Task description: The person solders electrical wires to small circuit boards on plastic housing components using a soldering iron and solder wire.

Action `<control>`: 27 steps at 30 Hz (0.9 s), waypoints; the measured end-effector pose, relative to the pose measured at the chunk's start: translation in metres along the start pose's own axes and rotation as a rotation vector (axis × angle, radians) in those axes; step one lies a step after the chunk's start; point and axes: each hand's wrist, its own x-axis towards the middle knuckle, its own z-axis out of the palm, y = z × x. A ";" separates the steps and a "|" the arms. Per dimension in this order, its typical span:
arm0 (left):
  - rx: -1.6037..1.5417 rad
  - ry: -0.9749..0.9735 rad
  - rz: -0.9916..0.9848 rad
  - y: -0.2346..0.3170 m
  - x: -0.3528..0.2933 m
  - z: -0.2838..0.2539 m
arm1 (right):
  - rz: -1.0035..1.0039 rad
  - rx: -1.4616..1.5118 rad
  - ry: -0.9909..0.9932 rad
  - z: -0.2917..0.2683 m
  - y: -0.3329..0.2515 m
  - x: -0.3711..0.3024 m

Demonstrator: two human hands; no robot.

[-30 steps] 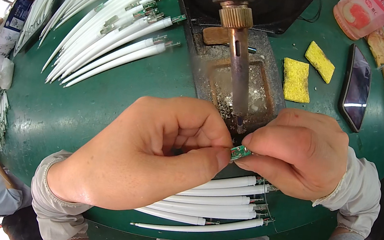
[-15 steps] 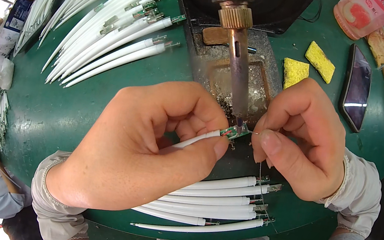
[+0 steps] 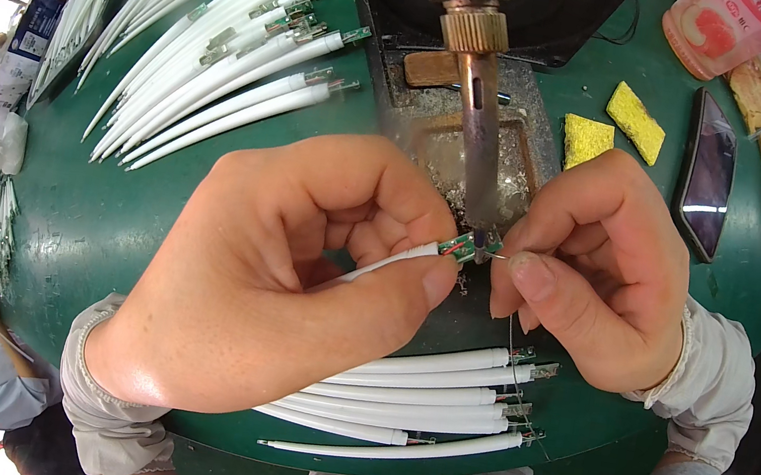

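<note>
My left hand (image 3: 281, 291) pinches a slim white tube (image 3: 404, 258) between thumb and forefinger. A small green circuit board (image 3: 459, 248) with a bit of red wire sticks out of the tube's end. The tip of a soldering iron (image 3: 477, 143), pointing down from above, is at that board; whether it touches is hard to see. My right hand (image 3: 604, 285) is closed on a thin solder wire (image 3: 514, 335), whose short end reaches the board beside the tip. The wire's length trails down over several white tubes (image 3: 433, 402) lying nearest me, their board ends to the right.
More white tubes (image 3: 229, 61) lie in rows at the far left. Behind my hands stands a grimy metal tray (image 3: 451, 149). Two yellow sponges (image 3: 585, 143), a dark phone (image 3: 708, 177) and a pink tub (image 3: 716, 37) are at the right. A person (image 3: 7, 392) sits at the far left.
My right hand has shifted slightly left, bringing the wire closer to the iron's tip. The board has tilted and moved a little; my left hand still grips the tube.
</note>
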 end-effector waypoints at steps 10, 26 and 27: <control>-0.003 0.003 -0.048 0.003 0.000 -0.003 | -0.022 -0.020 -0.016 -0.001 0.003 0.001; 0.503 -0.026 0.339 -0.017 -0.007 -0.001 | 0.066 0.092 0.030 0.002 0.011 -0.001; 0.503 -0.028 0.340 -0.017 -0.007 -0.001 | 0.068 0.085 0.032 0.002 0.011 -0.001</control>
